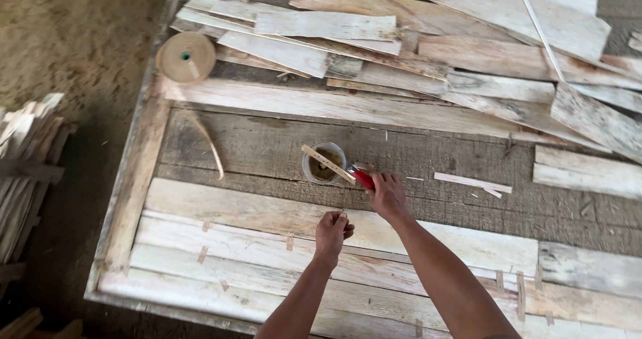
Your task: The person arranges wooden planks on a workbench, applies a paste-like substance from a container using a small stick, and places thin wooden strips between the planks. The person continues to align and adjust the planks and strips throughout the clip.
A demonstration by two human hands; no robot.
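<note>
My right hand (pixel 386 195) grips a red-handled tool (pixel 362 178) whose pale flat blade (pixel 326 163) lies across the top of a small round container (pixel 322 164) holding a brownish substance. My left hand (pixel 332 233) is closed in a loose fist, its fingertips pinching something small that I cannot make out, just above a row of pale thin wood sheets (pixel 267 245). These sheets lie side by side on the wooden table (pixel 267 145) and are joined by short strips of brown tape (pixel 202 254).
A roll of brown paper tape (pixel 186 57) sits at the table's far left corner. Loose veneer sheets (pixel 414 38) are piled across the far side. A curled strip (pixel 212 148) and a small offcut (pixel 472 182) lie on the table. Stacked sheets (pixel 23 172) stand on the dirt floor at left.
</note>
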